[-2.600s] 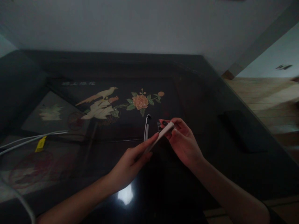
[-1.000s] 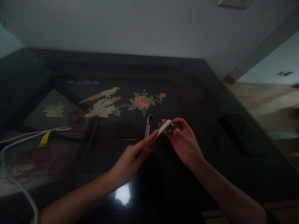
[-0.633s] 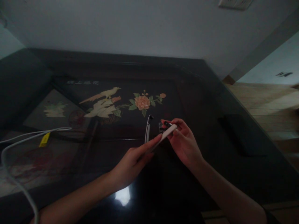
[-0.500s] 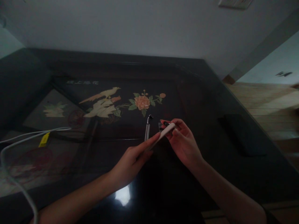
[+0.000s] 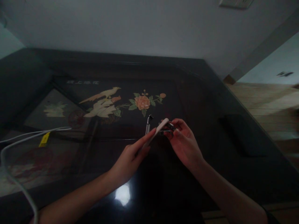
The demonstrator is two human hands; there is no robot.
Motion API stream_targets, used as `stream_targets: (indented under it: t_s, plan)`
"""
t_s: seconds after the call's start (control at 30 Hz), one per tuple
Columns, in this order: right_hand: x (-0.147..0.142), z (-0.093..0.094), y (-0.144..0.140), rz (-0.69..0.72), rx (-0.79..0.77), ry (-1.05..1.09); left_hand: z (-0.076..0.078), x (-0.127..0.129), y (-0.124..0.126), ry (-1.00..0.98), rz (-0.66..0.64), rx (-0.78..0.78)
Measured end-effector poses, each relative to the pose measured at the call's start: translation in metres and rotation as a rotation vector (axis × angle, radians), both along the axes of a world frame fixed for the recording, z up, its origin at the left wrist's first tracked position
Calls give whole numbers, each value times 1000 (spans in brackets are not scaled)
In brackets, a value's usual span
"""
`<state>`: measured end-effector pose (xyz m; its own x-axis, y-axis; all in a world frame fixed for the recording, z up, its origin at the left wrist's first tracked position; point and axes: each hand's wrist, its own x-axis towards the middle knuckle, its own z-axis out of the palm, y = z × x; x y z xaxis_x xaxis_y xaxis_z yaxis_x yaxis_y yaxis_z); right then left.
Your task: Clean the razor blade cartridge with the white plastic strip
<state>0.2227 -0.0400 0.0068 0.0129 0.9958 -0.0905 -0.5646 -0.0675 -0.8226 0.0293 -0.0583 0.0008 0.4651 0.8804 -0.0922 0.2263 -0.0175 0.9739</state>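
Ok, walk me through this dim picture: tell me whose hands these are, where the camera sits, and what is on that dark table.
There is no machine here. A camera worn on a person's head looks down at that person's own two bare hands. The left hand holds a slim white stick-like object, its tip raised. The right hand pinches a small dark part against that tip; the light is too poor to say what it is. Below is a glossy dark table with a bird and flower inlay. A thin metal tool lies on it, and a white cable lies at the left.
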Motion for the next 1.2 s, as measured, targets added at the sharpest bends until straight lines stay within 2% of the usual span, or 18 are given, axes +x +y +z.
stream_targets:
  t_s: [0.3, 0.47, 0.7, 1.0, 1.2]
  plan:
    - [-1, 1, 1, 19, 17, 14, 5, 1, -6, -4, -125, -7]
    - [-2, 4, 0, -1, -5, 40, 4, 0, -4, -35, -128, 6]
    - [-2, 4, 0, 1, -30, 20, -1, 0, -1, -17, -45, -25]
    - [1, 1, -1, 1, -2, -29, 2, 1, 1, 12, 24, -34]
    - [2, 2, 1, -16, -31, -10, 4, 1, 6, -124, 161, -210]
